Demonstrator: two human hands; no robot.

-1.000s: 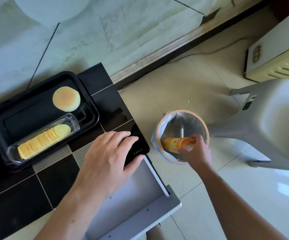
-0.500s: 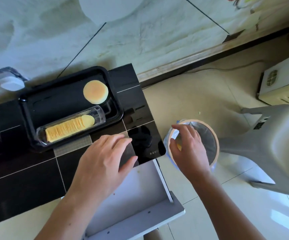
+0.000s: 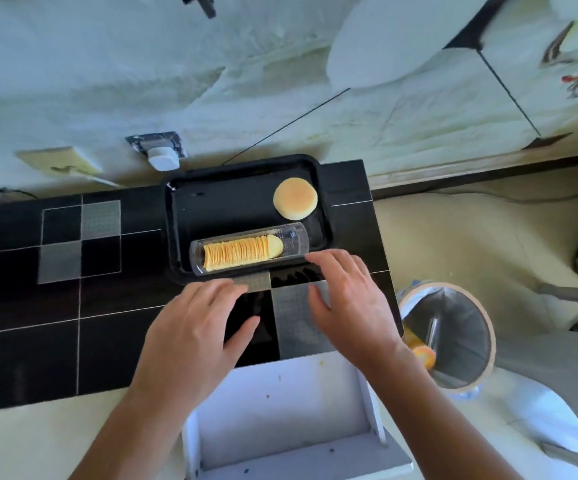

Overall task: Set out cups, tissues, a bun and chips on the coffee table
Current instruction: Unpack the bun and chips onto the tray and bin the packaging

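A black tray (image 3: 180,216) sits on the black tiled coffee table (image 3: 20,306). On it lie a round pale bun (image 3: 295,199) at the far right and a clear plastic sleeve of stacked chips (image 3: 246,252) along the near side. My left hand (image 3: 197,327) hovers with fingers spread just in front of the tray's near edge. My right hand (image 3: 346,299) is beside it, fingers straight, its tips at the chip sleeve's right end. Neither hand holds anything. No cups or tissues are in view.
A white open drawer (image 3: 280,420) sticks out below the table. To the right on the floor stands a lined waste bin (image 3: 453,330) with an orange chip can (image 3: 422,355) inside. A grey plastic stool (image 3: 564,341) stands further right. A wall socket with a white plug (image 3: 162,157) is behind the table.
My right hand let the orange can go into the bin and came back left over the table. My left hand lifted from the table corner toward the tray. The view shifted left.
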